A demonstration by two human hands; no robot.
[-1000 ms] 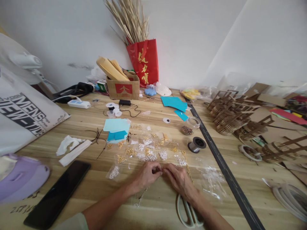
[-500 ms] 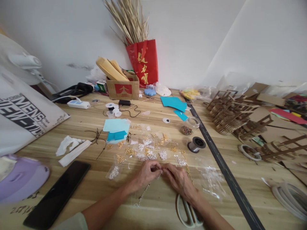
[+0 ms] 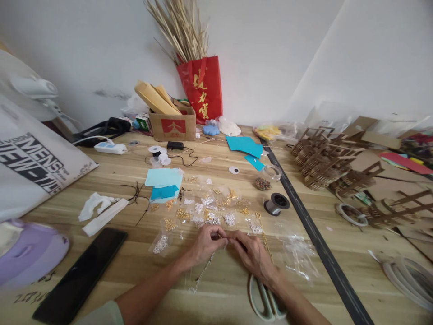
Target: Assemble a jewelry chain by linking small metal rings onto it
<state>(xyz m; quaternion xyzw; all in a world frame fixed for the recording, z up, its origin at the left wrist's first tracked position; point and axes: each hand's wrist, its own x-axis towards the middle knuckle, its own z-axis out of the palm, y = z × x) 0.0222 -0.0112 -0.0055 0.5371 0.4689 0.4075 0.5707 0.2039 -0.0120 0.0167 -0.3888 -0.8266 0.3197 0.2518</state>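
Note:
My left hand [image 3: 208, 243] is closed in a pinch. A thin beaded chain [image 3: 204, 272] trails from beneath its fingertips toward the lower left. My right hand [image 3: 249, 253] meets it fingertip to fingertip, also pinching; whatever lies between its fingers is too small to make out. Under the right wrist rest scissors [image 3: 265, 303] with pale green handles, their blades hidden. A gold chain [image 3: 260, 225] lies just beyond that hand. Small bags of silver beads [image 3: 229, 219] and gold findings [image 3: 183, 214] are spread in front of my fingers.
A black phone [image 3: 81, 275] lies at the left, near white tissue [image 3: 104, 216]. On the right are a wire spool [image 3: 276, 204], clear plastic bags [image 3: 299, 255] and small brown wooden baskets [image 3: 321, 162]. Blue paper [image 3: 245, 146] and a cardboard box [image 3: 173, 126] sit farther back.
Both hands stay together in nearly the same place, with only slight finger movement. The view has shifted very slightly.

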